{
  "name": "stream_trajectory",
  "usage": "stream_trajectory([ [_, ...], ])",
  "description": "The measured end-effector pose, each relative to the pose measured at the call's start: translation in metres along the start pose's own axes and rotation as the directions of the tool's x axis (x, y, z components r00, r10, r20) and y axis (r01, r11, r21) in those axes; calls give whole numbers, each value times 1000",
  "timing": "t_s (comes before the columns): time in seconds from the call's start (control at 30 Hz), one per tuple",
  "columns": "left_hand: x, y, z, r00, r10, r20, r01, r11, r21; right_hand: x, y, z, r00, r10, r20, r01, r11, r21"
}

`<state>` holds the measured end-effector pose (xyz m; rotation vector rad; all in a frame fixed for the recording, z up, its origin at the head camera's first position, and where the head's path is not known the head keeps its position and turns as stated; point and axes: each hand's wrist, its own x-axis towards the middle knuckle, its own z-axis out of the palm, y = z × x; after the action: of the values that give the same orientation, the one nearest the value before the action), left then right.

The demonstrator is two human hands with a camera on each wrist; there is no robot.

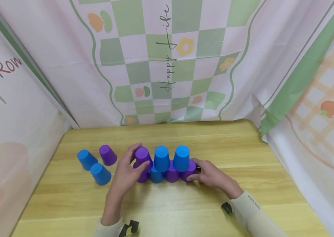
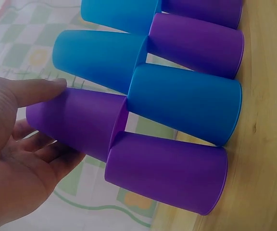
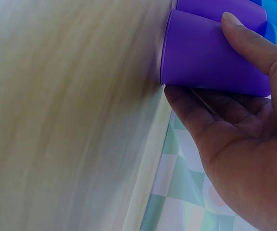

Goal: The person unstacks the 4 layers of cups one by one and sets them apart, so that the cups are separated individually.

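While L hand [image 1: 127,172] is clamped on the L-end purple cup [image 1: 141,155] of the top row [image 1: 162,159], R hand [image 1: 211,174] is clamped on the R-end purple cup [image 1: 189,169] of the btm row [image 1: 156,176]. Stack, all inverted, on wood surface [image 1: 169,210]: top, purple/blue/blue; btm, purple/blue/purple/purple. Apart, to L: 2 blue, 1 purple loose cups [image 1: 100,174], inverted.

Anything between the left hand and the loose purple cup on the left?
Nothing visible: bare tabletop separates the left hand from the loose purple cup. The nearer loose blue cup stands beside that path.
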<state>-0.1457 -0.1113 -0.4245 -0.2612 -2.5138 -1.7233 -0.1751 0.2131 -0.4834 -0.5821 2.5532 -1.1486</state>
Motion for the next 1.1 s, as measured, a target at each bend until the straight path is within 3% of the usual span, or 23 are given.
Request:
stream_trajectory([
  [0.43,-1,4,1,999,-32,6,32,999,23,0,-3,-1,1000,-6,9,6,1000,5],
  [1.1,0,1,3,1000,-15,-4,15,999,30,1,-2,-1,1000,0,11,0,1000,4],
])
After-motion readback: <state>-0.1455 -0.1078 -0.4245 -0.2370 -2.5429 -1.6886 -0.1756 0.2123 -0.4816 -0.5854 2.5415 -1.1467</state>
